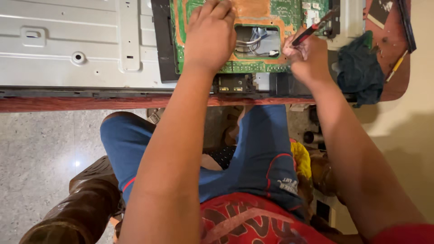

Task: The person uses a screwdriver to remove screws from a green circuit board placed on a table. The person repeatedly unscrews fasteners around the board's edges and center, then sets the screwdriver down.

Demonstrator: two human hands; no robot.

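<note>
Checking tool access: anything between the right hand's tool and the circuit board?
Nothing visible. The right hand holds a red-and-black tool angled over the green circuit board; its tip is hard to make out. The left hand presses flat on the board, left of the cutout with wires, off the tool's path.

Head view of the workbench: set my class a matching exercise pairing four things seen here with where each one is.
Things:
1. left hand
2. right hand
3. dark teal cloth
4. grey metal panel

Places:
A. far left of the bench
B. gripping a red-and-black tool
C. pressed flat on the green circuit board
D. bunched to the right of the board

Pairs: 1-C, 2-B, 3-D, 4-A
</note>
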